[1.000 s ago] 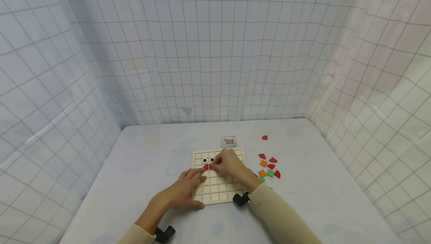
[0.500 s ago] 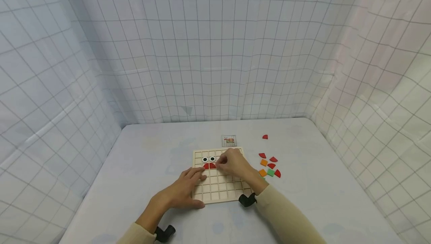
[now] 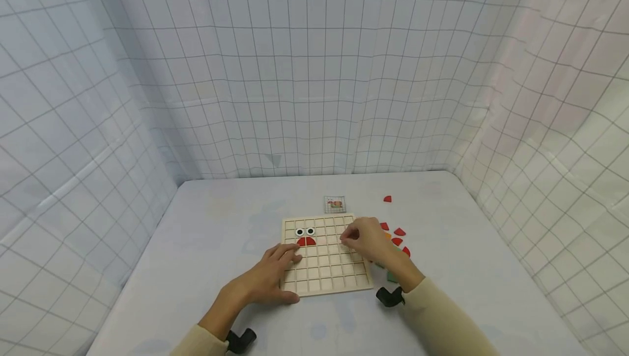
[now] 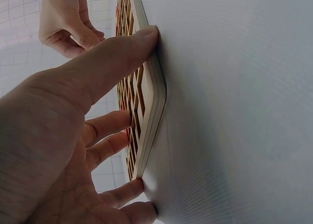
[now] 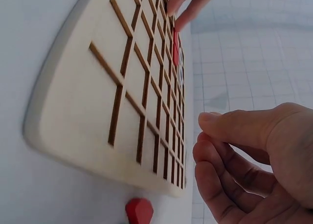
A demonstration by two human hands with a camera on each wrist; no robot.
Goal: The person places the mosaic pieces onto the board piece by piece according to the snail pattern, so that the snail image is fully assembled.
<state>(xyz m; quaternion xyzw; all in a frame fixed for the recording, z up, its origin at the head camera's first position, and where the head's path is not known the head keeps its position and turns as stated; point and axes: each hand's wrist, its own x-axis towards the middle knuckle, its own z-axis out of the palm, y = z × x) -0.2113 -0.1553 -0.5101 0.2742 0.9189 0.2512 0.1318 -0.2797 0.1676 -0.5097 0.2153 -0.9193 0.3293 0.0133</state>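
A wooden grid board [image 3: 324, 271] lies on the table, its small cells divided by raised strips. Two round eye tiles [image 3: 310, 231] sit side by side in its upper left part, with two red quarter-circle tiles [image 3: 311, 241] directly below. My left hand [image 3: 269, 276] rests on the board's left side, fingertips near the red tiles and thumb on the near edge; the left wrist view shows its fingers [image 4: 110, 123] spread along the rim. Above the board's right part is my right hand [image 3: 368, 238]. Its fingers are loosely bent, and no tile shows between them in the right wrist view.
Loose red tiles [image 3: 400, 231], an orange tile [image 3: 388, 235] and green tiles [image 3: 392, 277] lie right of the board, partly hidden by the right hand and forearm. A lone red tile [image 3: 387, 199] lies farther back. A small picture card [image 3: 334, 204] lies behind the board.
My right hand has let go of the right-hand red tile and moved right, off the two red tiles toward the loose ones. The left hand has stayed put.
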